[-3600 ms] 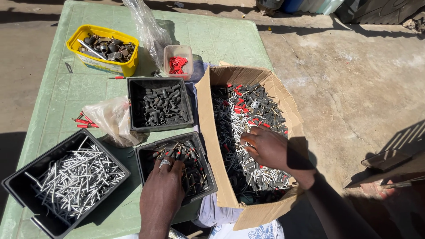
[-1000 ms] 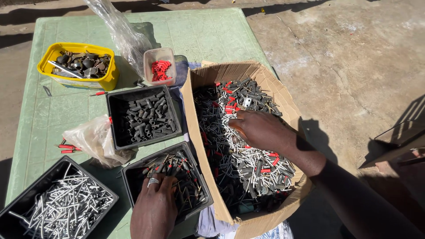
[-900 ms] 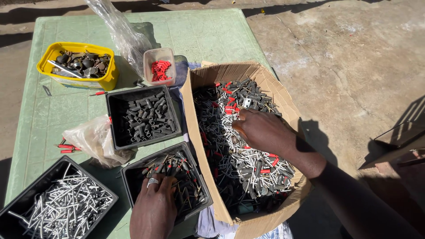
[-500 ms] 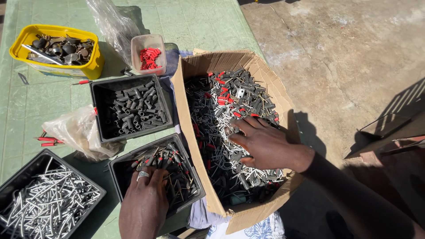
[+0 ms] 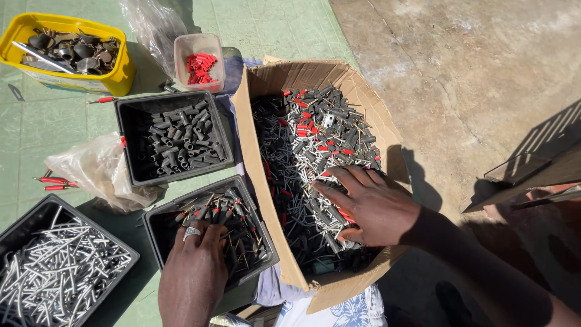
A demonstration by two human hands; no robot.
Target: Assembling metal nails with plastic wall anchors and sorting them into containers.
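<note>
The right hand (image 5: 372,206) lies flat, fingers spread and gripping nothing, on the mixed red, black and metal pieces (image 5: 315,139) in the cardboard box (image 5: 260,175) — directly beneath it — while the left hand (image 5: 193,275), curled loosely, touches the parts in the near black tray (image 5: 266,257).

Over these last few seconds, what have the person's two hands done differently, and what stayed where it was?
The right hand slid from the far part of the brown cardboard box toward its near end, fingers spread flat over the mixed red, black and metal parts. The left hand stayed in the near black plastic tray of mixed pins. The other containers kept their places.
</note>
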